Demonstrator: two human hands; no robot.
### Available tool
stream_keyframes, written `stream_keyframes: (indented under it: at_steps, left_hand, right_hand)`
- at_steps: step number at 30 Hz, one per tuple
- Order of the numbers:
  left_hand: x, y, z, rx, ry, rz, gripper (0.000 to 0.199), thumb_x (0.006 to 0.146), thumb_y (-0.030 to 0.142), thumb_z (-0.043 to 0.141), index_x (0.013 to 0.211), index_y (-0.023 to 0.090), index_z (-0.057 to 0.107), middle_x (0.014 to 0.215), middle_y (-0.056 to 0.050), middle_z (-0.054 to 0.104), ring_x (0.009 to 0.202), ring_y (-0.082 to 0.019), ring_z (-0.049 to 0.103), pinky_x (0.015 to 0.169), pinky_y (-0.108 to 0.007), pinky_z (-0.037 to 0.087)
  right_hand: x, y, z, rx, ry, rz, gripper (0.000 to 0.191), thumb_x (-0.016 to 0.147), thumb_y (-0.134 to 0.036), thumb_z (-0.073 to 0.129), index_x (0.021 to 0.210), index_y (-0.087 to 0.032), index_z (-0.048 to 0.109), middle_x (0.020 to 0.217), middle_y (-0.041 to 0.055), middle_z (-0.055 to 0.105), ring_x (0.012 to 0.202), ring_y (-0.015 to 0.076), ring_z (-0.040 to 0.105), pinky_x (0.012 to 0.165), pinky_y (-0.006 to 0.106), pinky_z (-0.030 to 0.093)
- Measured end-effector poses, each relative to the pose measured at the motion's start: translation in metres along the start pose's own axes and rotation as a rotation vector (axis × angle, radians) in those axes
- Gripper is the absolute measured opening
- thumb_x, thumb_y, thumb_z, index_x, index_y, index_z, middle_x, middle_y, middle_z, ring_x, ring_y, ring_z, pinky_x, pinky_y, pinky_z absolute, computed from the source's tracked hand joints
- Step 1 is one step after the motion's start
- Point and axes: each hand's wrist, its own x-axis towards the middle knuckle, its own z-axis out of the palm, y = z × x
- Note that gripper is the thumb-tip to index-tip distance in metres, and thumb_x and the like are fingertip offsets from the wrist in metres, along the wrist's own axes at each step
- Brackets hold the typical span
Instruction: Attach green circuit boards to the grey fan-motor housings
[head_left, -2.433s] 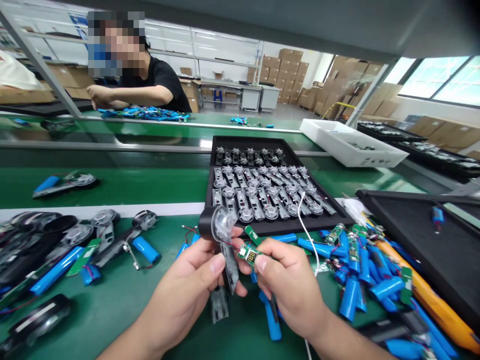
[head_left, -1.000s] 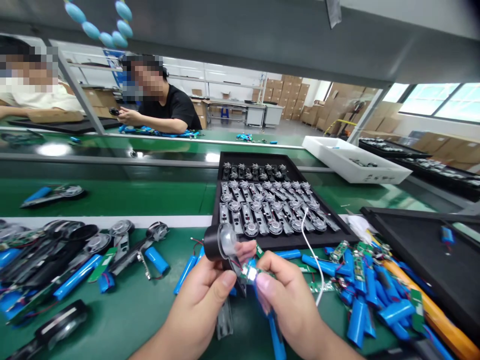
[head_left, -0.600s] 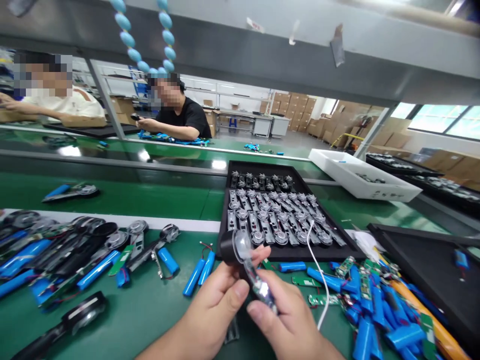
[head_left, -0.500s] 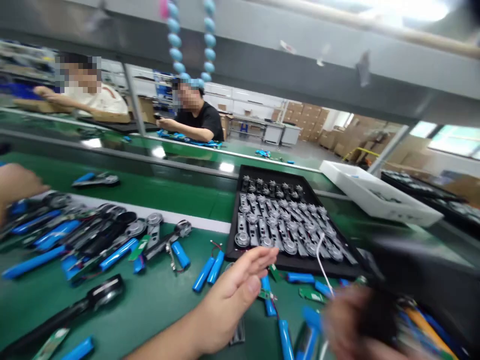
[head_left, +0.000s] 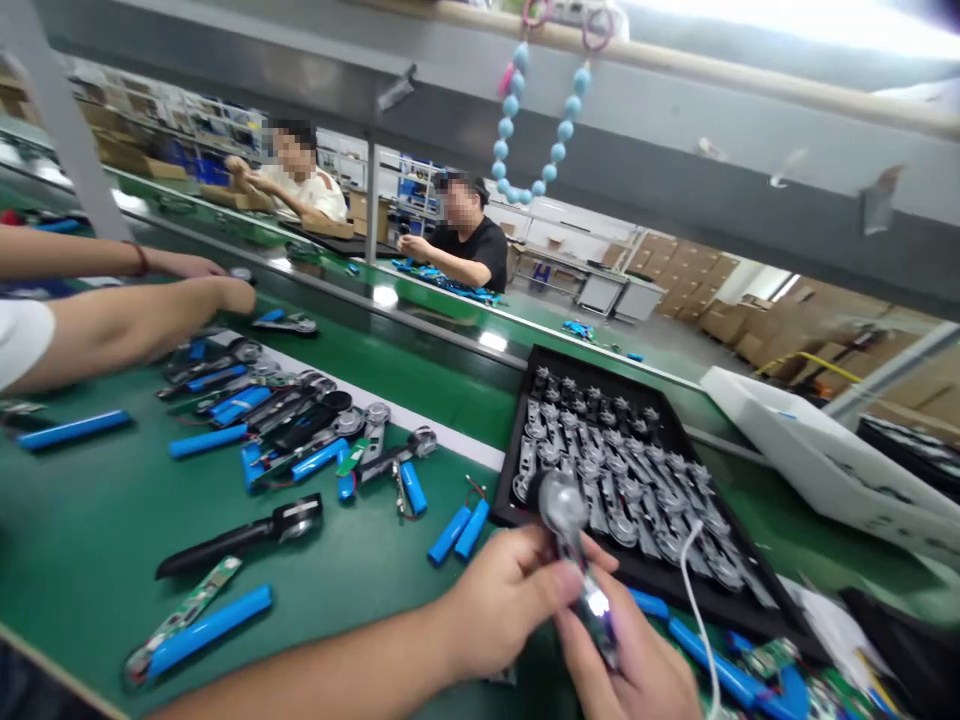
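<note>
Housing [head_left: 564, 510] with a clear dome is back between both hands, held up in front of the black tray [head_left: 516, 470] of parts, and the small display [head_left: 598, 603] at its lower end now shines (the glare hides its digits). The left hand [head_left: 506, 590] has closed from its spread pose, its fingers pressed together and wrapped behind the housing, while the right hand [head_left: 626, 670] pinches the lower end between curled fingers and thumb. Blue cells [head_left: 450, 533] lie on the green bench to the left, well apart from a co-worker's arm [head_left: 127, 335].
</note>
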Motion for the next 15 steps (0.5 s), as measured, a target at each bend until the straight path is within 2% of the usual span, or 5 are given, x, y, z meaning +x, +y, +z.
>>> stream_keyframes:
  at_steps: [3, 6, 9, 12, 15]
  left_hand:
    - [0.002, 0.0, -0.004, 0.105, 0.118, -0.039, 0.041, 0.087, 0.053, 0.063, 0.099, 0.015, 0.073, 0.095, -0.009, 0.075, 0.09, -0.025, 0.067, 0.087, -0.036, 0.05]
    - [0.005, 0.001, -0.008, 0.323, 0.2, -0.017, 0.035, 0.09, 0.049, 0.058, 0.089, 0.015, 0.069, 0.087, -0.007, 0.07, 0.084, -0.023, 0.062, 0.081, -0.035, 0.05]
    - [0.007, 0.0, -0.007, 0.386, 0.176, -0.042, 0.038, 0.091, 0.053, 0.055, 0.082, 0.017, 0.063, 0.076, -0.004, 0.065, 0.073, -0.02, 0.059, 0.069, -0.032, 0.051]
    - [0.006, -0.003, -0.005, 0.235, 0.117, -0.137, 0.046, 0.089, 0.063, 0.055, 0.088, 0.018, 0.06, 0.068, 0.0, 0.061, 0.06, -0.016, 0.056, 0.053, -0.027, 0.051]
    - [0.005, -0.005, -0.004, 0.122, 0.088, -0.161, 0.051, 0.085, 0.068, 0.058, 0.09, 0.018, 0.06, 0.066, 0.0, 0.062, 0.056, -0.015, 0.057, 0.048, -0.024, 0.051]
  right_hand:
    - [0.006, 0.0, 0.01, 0.087, -0.086, 0.0, 0.037, 0.095, -0.043, 0.058, 0.122, -0.024, 0.073, 0.115, 0.0082, 0.079, 0.096, 0.0287, 0.078, 0.076, 0.027, 0.062]
    - [0.012, 0.002, 0.007, 0.162, -0.136, 0.048, 0.035, 0.097, -0.042, 0.054, 0.122, -0.027, 0.074, 0.107, 0.0053, 0.08, 0.091, 0.0251, 0.077, 0.082, 0.027, 0.058]
    - [0.016, 0.003, 0.0, 0.228, -0.151, 0.077, 0.031, 0.099, -0.04, 0.051, 0.105, -0.025, 0.077, 0.082, 0.0028, 0.077, 0.072, 0.0197, 0.072, 0.07, 0.024, 0.054]
    - [0.017, 0.001, -0.003, 0.349, -0.199, 0.065, 0.035, 0.099, -0.04, 0.049, 0.084, -0.021, 0.073, 0.067, 0.0011, 0.068, 0.061, 0.0165, 0.064, 0.06, 0.023, 0.048]
    - [0.015, 0.002, -0.001, 0.449, -0.228, 0.119, 0.037, 0.1, -0.044, 0.051, 0.082, -0.02, 0.072, 0.059, -0.001, 0.059, 0.052, 0.0136, 0.052, 0.05, 0.023, 0.04]
